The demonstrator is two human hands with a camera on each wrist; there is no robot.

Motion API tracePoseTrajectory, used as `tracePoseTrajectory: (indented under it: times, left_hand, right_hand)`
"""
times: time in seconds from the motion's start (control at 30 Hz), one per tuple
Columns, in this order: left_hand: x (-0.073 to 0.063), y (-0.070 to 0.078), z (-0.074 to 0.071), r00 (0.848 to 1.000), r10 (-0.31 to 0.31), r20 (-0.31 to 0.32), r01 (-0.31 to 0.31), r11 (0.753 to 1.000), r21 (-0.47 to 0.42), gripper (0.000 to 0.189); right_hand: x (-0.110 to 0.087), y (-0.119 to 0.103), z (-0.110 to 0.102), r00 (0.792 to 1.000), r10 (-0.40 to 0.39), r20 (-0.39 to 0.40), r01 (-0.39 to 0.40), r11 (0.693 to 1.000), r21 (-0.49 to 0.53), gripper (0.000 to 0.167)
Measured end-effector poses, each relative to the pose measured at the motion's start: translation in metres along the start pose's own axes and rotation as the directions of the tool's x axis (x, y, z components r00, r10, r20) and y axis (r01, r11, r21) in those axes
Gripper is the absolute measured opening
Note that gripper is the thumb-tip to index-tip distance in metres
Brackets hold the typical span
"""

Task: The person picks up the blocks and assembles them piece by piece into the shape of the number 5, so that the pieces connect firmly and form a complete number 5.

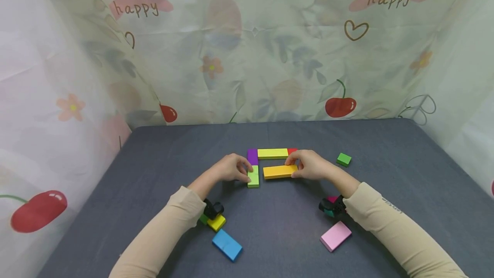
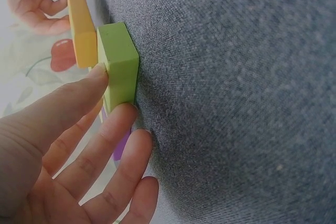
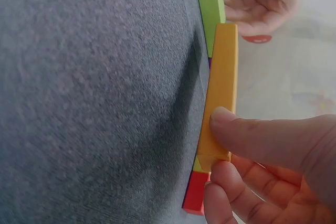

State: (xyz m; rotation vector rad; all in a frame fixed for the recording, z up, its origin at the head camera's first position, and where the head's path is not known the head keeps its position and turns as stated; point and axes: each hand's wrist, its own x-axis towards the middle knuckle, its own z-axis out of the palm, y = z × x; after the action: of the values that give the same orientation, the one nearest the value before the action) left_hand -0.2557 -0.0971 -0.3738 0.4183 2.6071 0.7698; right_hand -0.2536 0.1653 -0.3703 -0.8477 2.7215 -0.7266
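At eight o'clock from the orange block (image 1: 277,172), a yellow block (image 1: 217,223) lies partly covered by a wrist camera (image 1: 213,209), with a blue block (image 1: 227,245) at about seven. The left hand (image 1: 233,167), at nine, pinches the lime block (image 1: 254,179) between thumb and curled fingers, likely to keep it straight against the purple block (image 1: 252,157) touching its twelve o'clock end. A yellow bar (image 1: 272,154) runs from the purple block towards three o'clock and meets a red block (image 1: 292,150), partly hidden by fingers. The orange block sits inside that corner, seemingly raised off the dark cloth (image 1: 270,235); the right hand (image 1: 311,165) clamps thumb and fingers on its three o'clock end only, probably so the other end stays clear of fingers. A pink block (image 1: 335,236) rests between four and five, a green block (image 1: 344,159) near three, both apart from the row, perhaps kept within reach.
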Motion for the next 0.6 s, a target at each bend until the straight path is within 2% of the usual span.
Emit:
tracePoseTrajectory:
  times: [0.27,0.6]
  left_hand:
    - [-0.0019,0.0004,-0.0002,1.0,0.021,-0.005,-0.021,1.0,0.002,0.024]
    - [-0.0035,0.001,-0.0004,1.0,0.03,-0.005,-0.03,1.0,0.006,0.024]
  right_hand:
    - [0.0,-0.0036,0.0046,1.0,0.012,0.024,-0.013,1.0,0.005,0.027]
    - [0.0005,-0.0094,0.0083,0.996,0.068,0.058,-0.069,0.997,0.016,0.029]
